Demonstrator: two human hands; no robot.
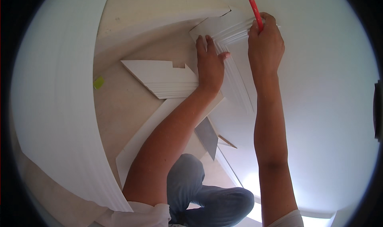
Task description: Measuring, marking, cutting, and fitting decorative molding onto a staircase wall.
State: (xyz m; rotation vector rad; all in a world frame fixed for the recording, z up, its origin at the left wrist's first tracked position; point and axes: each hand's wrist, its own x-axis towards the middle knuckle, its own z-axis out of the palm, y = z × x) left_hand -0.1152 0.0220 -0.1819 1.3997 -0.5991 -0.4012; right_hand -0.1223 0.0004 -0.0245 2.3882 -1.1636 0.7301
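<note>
My right hand (266, 45) is closed round a red pencil (254, 9), its long end pointing up. It is beside the right end of a white grooved moulding (235, 32) at the white wall; the pencil's lower tip is hidden by my fingers. My left hand (210, 71) lies over the corner where this moulding meets another grooved length (236, 81) running along the wall toward me. Its fingers are stretched out and its thumb is spread to the right. Left of that hand, a cut white moulding offcut (155, 74) with a notch lies on the tan floor (113, 111).
A long white board (60, 91) stretches down the left side. Another white board (137, 135) lies under my left forearm, near a grey piece (207, 136). A small green scrap (98, 82) is on the floor. My bent knee (235, 201) is below.
</note>
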